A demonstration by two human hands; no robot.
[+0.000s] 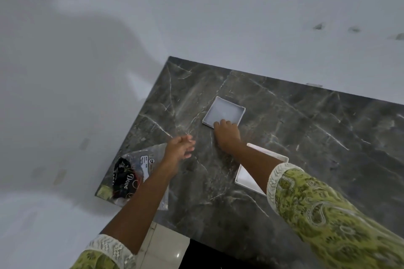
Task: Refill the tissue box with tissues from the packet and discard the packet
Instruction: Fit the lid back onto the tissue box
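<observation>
From the head camera: I stand over a dark marble table (295, 129) veined in white, both arms stretched across it in green patterned sleeves (328, 214) with pale lace cuffs.

My right hand (227, 133) lies knuckles up on the near edge of a shallow, square white tray (225, 109), the open tissue box part, which sits flat near the middle of the table. The fingertips curl over its near rim; whether they pinch the rim or merely rest on it, I cannot tell.

My left hand (180, 147) hovers above the marble to the left of the tray, empty, its fingers held loosely together and pointing right, blurred at the tips.

The tissue packet (131, 174), clear plastic with a black printed panel, lies flat at the table's near-left corner, partly under my left forearm and apart from the tray.

A second white square piece (247, 178), rimmed like the first, lies on the table nearer to me, partly hidden beneath my right forearm.

Beyond the table runs a pale, plain floor (196, 17).
</observation>
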